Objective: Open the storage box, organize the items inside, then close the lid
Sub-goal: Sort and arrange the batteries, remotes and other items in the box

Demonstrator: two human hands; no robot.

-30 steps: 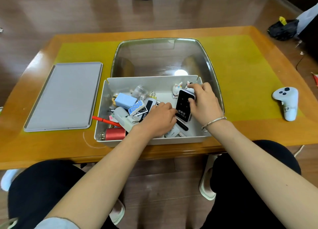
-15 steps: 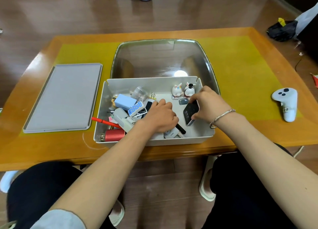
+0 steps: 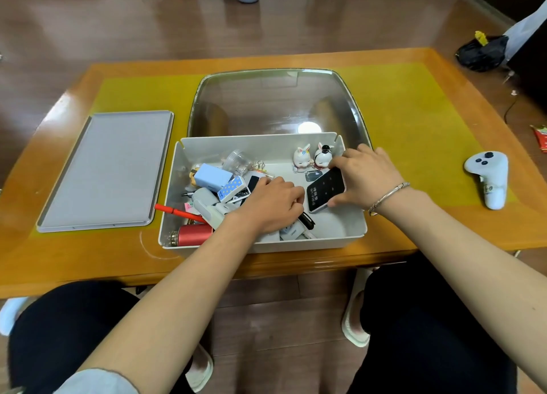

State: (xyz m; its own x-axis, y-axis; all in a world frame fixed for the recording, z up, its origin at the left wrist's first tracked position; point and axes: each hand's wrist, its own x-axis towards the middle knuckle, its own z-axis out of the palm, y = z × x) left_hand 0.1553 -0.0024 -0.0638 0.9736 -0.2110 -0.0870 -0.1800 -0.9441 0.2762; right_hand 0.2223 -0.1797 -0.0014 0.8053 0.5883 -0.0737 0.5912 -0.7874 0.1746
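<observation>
Right hand [image 3: 365,176] grasps a black, flat, rounded-rectangle device with a pale edge [image 3: 325,189], thumb on its near edge, fingers over the far edge; the device sits tilted inside the white open-topped plastic storage box [image 3: 266,244], toward the box's right side. Left hand [image 3: 273,204] lies knuckles-up in the box's middle, fingers curled down into the clutter; cannot tell whether it grasps anything. Two small white animal figurines [image 3: 312,158] stand at the box's far wall, just beyond the device. Left part of the box: pale blue block [image 3: 211,176], blue dotted card pack [image 3: 232,188], red pen [image 3: 177,211], red metal cylinder [image 3: 194,235], all heaped. Flat grey rectangular lid [image 3: 106,171] lies on the yellow-topped wooden surface [image 3: 414,112] left of the box, apart from it. Step in hand, judged: organizing, lid off. Next move likely calls for laying the device flat on the box's bare right floor, then sorting the heap.
</observation>
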